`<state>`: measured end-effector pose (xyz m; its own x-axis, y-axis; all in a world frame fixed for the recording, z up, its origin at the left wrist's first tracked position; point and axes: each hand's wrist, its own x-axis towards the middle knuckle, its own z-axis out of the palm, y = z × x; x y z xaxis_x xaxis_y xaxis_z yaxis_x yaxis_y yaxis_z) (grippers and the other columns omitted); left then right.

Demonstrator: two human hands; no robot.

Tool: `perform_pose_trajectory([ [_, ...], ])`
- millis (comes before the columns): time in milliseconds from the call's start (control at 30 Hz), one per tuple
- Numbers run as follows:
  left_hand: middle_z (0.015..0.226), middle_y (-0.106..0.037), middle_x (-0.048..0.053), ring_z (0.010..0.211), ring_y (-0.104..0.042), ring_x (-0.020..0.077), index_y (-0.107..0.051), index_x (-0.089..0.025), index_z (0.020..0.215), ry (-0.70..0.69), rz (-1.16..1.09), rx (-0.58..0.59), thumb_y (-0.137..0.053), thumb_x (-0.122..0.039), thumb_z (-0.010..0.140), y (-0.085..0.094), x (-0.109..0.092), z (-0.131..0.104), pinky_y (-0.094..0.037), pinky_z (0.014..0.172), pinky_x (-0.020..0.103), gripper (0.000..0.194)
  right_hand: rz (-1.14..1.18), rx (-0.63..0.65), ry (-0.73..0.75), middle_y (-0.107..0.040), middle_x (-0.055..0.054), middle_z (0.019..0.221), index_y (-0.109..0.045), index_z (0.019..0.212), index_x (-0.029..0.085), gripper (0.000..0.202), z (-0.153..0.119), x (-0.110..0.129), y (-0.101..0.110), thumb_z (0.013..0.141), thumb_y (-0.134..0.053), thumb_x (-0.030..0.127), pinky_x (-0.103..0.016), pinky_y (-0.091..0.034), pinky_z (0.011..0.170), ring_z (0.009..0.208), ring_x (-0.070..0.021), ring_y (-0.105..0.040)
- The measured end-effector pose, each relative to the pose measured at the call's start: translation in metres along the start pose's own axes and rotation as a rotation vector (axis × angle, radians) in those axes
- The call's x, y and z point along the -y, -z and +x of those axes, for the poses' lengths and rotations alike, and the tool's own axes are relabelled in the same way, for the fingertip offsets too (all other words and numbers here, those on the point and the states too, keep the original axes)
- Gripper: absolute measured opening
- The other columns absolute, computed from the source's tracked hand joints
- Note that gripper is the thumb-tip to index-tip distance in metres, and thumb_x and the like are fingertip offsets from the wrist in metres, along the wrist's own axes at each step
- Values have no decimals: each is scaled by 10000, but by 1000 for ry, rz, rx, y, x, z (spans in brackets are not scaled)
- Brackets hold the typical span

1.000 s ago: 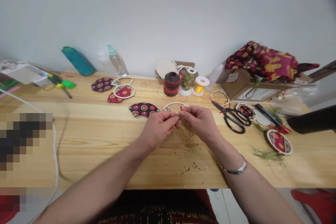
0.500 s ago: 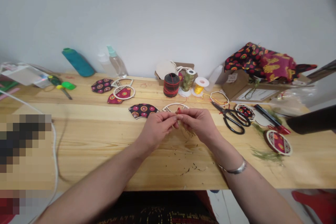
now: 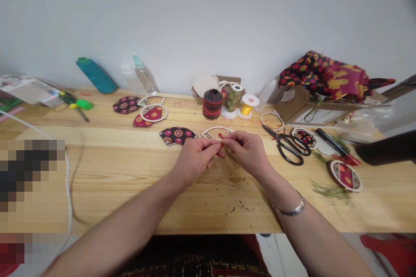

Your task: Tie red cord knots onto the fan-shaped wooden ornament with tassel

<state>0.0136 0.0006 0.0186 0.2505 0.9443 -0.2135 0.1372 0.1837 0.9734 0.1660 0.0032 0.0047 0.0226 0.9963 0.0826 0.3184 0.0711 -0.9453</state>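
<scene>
My left hand [image 3: 197,156] and my right hand [image 3: 247,150] meet above the middle of the table, thumbs and fingertips pinched together. A small loop of red cord [image 3: 221,136] stands up between the fingertips. Thin olive-green threads [image 3: 232,162] hang below my right fingers; where they join the cord is hidden. Just behind the hands lie a fan-shaped wooden frame [image 3: 211,131], partly covered by my right hand, and a fan-shaped piece of patterned fabric [image 3: 177,136], close to my left knuckles.
Black-handled scissors [image 3: 290,149] lie right of my hands. Behind stand a red-and-black thread spool [image 3: 212,104], a green spool [image 3: 233,98] and a yellow spool [image 3: 248,104]. A round fabric-filled frame [image 3: 345,175] lies far right. Dark thread scraps [image 3: 239,204] litter the table front.
My right hand has turned slightly, and the red loop now shows more clearly above the fingertips. Both hands remain pinched together in nearly the same place.
</scene>
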Motion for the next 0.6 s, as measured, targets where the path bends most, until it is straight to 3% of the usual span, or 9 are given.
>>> perform_pose_trajectory([
  [167, 725, -721, 36, 380, -423, 47, -725, -159, 747, -5, 45, -24, -613, -290, 760, 0, -6, 0, -345, 406, 202, 172, -22, -7, 6, -611, 4, 564, -687, 662, 180, 116, 1, 2, 1, 735, -633, 252, -248, -340, 501, 525, -115, -483],
  [400, 756, -724, 46, 381, -444, 43, -699, -141, 741, -3, 38, -82, -634, -285, 758, 1, -7, 0, -363, 405, 196, 159, -34, -24, 37, -638, -4, 603, -691, 689, 189, 106, 2, 2, 3, 752, -632, 251, -251, -367, 526, 541, -121, -509],
  [600, 510, -570, -26, 397, -441, 57, -691, -140, 703, 60, -137, -61, -688, -287, 689, 1, -3, 4, -318, 412, 191, 147, -80, -47, 94, -676, -16, 655, -708, 711, 205, 104, 0, -2, 3, 765, -628, 245, -259, -399, 563, 598, -143, -564],
])
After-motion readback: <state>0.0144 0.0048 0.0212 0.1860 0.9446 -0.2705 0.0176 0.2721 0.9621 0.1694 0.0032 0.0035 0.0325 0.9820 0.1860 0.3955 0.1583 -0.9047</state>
